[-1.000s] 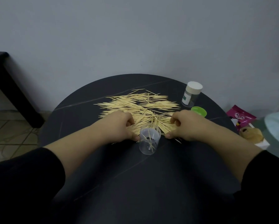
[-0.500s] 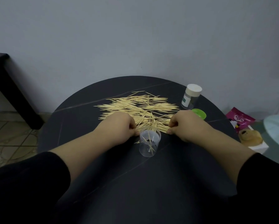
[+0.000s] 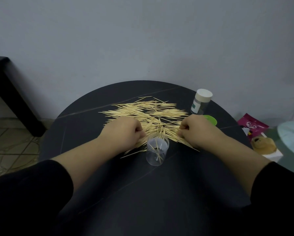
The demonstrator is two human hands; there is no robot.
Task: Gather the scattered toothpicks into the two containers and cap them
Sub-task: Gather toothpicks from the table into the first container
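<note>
Fingers of left hand and right hand curl into the toothpicks, any grip hidden beneath.

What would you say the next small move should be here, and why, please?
Probably lift both pinches and tip them into the cup. The left hand and the right hand are curled on toothpicks at the pile's near edge. The open cup stands between them and holds only a few.
</note>
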